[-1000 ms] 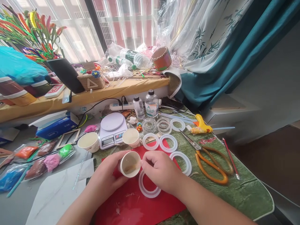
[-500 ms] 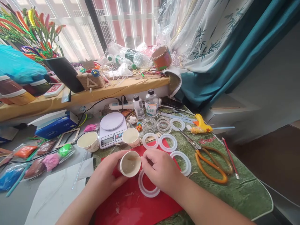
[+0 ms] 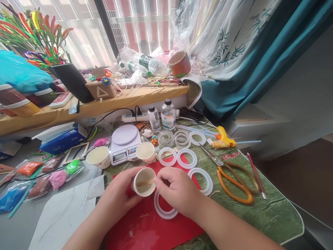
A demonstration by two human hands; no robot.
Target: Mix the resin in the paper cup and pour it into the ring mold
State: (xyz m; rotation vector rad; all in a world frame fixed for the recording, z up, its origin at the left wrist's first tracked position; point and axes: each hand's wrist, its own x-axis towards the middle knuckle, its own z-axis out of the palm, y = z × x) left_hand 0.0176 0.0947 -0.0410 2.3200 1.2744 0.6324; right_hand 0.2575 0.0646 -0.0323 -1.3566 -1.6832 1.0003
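Note:
My left hand (image 3: 121, 191) is wrapped round a paper cup (image 3: 135, 190), which tilts toward me and shows its inside. Between the thumb and fingers of my right hand (image 3: 178, 187) is a flat wooden stick (image 3: 146, 182), its far end down in the cup. Whatever liquid the cup holds looks clear or pale. Under my hands lies a red sheet (image 3: 145, 231). A white ring mold (image 3: 166, 214) rests on it, partly covered by my right hand. More ring molds (image 3: 186, 159) lie just beyond, and another ring mold (image 3: 208, 182) sits right of my hand.
A second paper cup (image 3: 145, 152) and a white digital scale (image 3: 125, 139) stand behind my hands, with a third cup (image 3: 99, 158) to the left. Two clear bottles (image 3: 168, 116) stand farther back. Scissors (image 3: 235, 182) and a yellow glue gun (image 3: 223, 139) lie on the right.
The stick has shifted inside the cup and more of its length now shows across the opening. Both hands stay almost where they were.

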